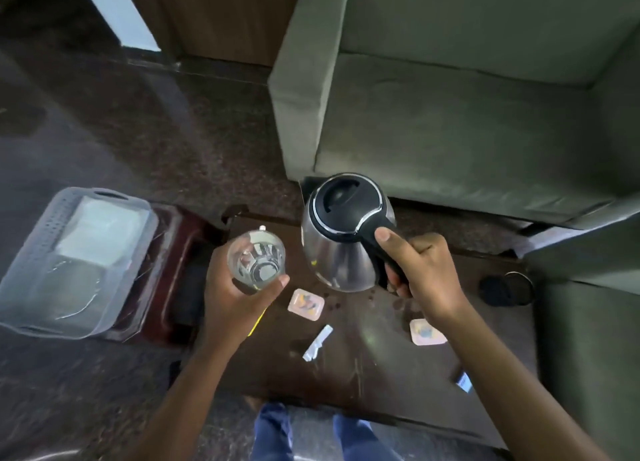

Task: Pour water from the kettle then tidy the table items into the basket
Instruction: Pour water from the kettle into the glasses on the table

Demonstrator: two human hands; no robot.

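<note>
Near the middle of the frame, the right hand is wrapping its fingers around the black handle of the steel kettle, with the thumb lying along the top of the handle toward the lid; that thumb placement looks meant to steady the kettle as it tips. The kettle is sitting upright or nearly so, lid closed, and no water is showing at the spout, so the pour seems not yet begun.

Just left of it, the left hand is grasping the clear glass from below and from the side, fingers and thumb curling around its wall. It is holding the mouth of the glass up and close beside the kettle's body, probably so the spout needs only a short tilt to reach it. Whether the glass already has water in it is hard to tell.

Below the hands, on the dark table, two small pinkish packets and a thin white sachet are lying loose, well apart from one another; these look like the items to be gathered afterwards. At the left edge of the frame, the translucent basket is resting on a reddish stool, beside the table, within easy reach of the left arm for the tidying step. A grey-green sofa is filling the upper right.
</note>
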